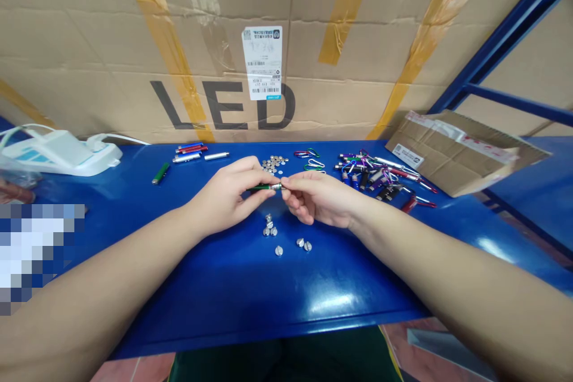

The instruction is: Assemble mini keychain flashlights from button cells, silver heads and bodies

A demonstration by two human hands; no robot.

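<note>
My left hand is closed around a small green pen-shaped tube, held level above the blue table. My right hand pinches the tube's silver end between thumb and forefinger. Just below the hands lie several small silver caps, with more silver caps to the right. A heap of silver button cells sits just behind the hands.
A pile of coloured tubes with carabiner clips lies at the right. Finished tubes and a green tube lie at the left back. A white device stands far left. A cardboard box sits right; a cardboard wall behind.
</note>
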